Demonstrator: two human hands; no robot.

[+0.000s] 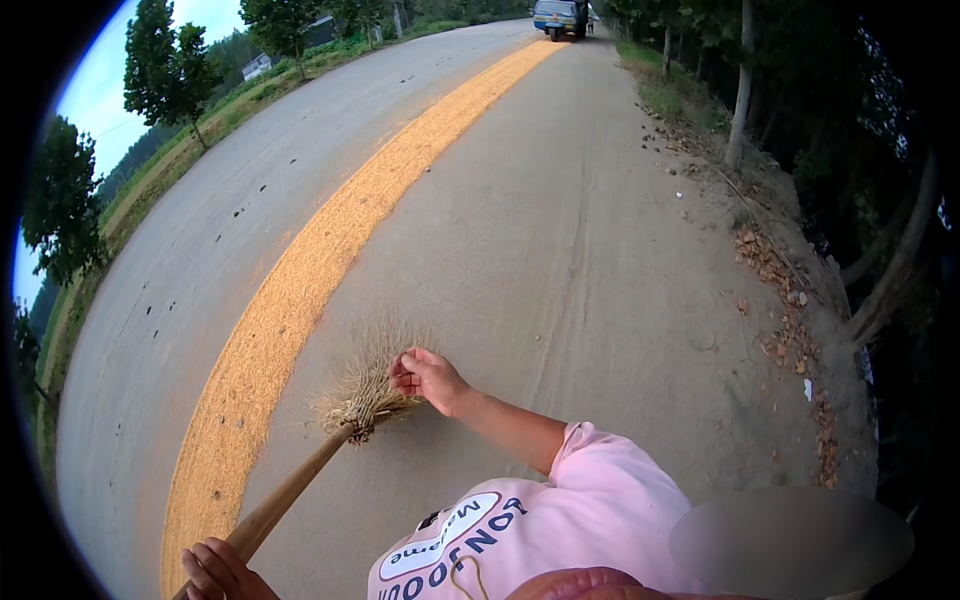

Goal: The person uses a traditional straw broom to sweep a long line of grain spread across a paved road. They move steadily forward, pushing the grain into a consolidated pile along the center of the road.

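My left hand [222, 572] is wrapped round the wooden handle of a broom [300, 478] at the lower left. The handle slants up and to the right, away from me. Its head of straw-coloured bristles [365, 393] fans out over the grey road. Beside the upper right of the bristles is my right hand [430, 380], its fingers curled in toward them. Whether those fingers pinch a strand or only touch the bristles, I cannot tell. Left of the broom runs a long band of yellow-orange grain [290, 290] spread on the road.
Ahead, a blue vehicle [558, 18] stands at the far end of the grain band. Dry leaves [790, 340] and dirt line the right road edge, with tree trunks [740, 90] beyond. Trees [172, 80] and a grass verge border the left side.
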